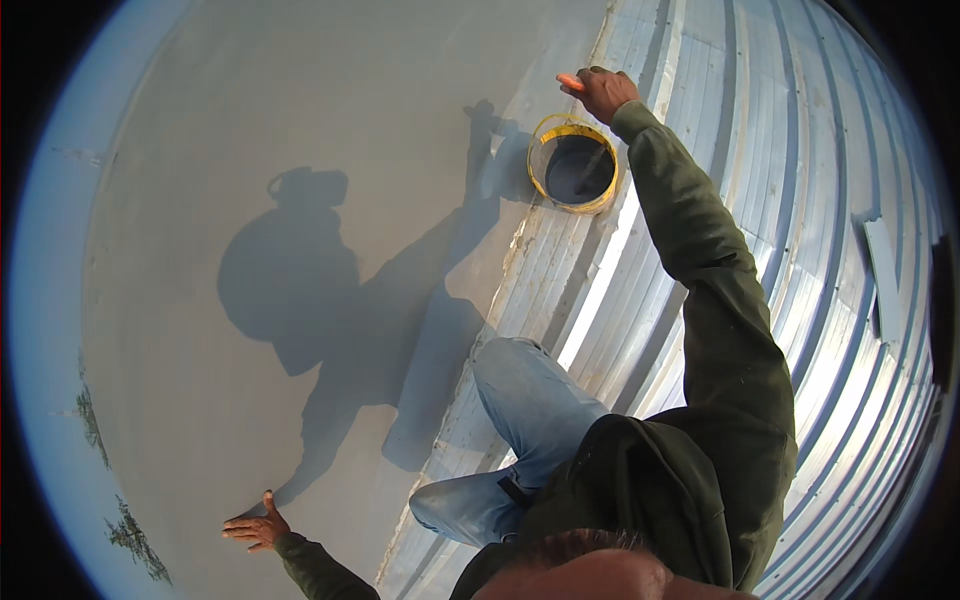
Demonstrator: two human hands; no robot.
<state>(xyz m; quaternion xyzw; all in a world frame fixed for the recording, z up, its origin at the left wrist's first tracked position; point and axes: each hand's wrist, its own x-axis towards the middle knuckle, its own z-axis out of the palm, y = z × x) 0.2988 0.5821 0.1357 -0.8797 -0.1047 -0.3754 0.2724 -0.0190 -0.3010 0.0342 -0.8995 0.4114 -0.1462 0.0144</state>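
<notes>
An orange-handled tool (571, 82) sits at the upper centre of the frame, its visible end pointing left; the rest is hidden in the right hand (603, 92), closed around it just above a yellow-rimmed bucket (573, 163) of dark paint. At lower left, the left hand (254, 527) presses flat, fingers spread, on the grey wall (250, 130).

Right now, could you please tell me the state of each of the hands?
Left hand: open, flat against the grey wall.
Right hand: closed on an orange handle, above the yellow bucket.
</notes>
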